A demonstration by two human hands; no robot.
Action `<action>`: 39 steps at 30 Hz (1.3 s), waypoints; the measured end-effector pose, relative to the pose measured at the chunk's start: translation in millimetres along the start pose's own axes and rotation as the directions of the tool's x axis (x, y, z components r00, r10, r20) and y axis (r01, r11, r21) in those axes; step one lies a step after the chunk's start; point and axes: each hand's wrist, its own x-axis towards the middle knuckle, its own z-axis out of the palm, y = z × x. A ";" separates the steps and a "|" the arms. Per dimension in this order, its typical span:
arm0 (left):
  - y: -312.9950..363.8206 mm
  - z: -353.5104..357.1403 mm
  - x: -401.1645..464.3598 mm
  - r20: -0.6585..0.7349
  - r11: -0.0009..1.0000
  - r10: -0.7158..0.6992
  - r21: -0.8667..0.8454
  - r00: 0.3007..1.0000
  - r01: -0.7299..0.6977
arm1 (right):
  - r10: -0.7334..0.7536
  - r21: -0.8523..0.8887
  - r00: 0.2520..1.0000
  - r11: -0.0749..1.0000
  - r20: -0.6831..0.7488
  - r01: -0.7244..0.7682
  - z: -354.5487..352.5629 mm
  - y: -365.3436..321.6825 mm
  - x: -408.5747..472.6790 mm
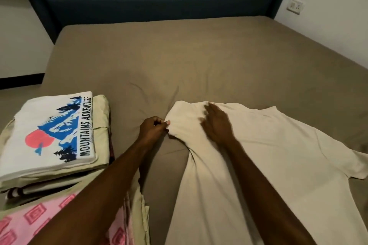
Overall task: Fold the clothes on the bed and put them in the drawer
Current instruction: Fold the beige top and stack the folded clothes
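We see the cream T-shirt lying flat on the bed, its long axis running near to far. Our left hand pinches its far-left sleeve edge between curled fingers; our right hand presses straight fingers just beside, on the shoulder.
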 end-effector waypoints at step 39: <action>14.5 20.7 -130.6 -0.134 0.797 0.306 0.578 0.943 -0.176 | 0.415 0.700 0.907 0.628 0.070 -0.341 -33.2 -10.8 -74.9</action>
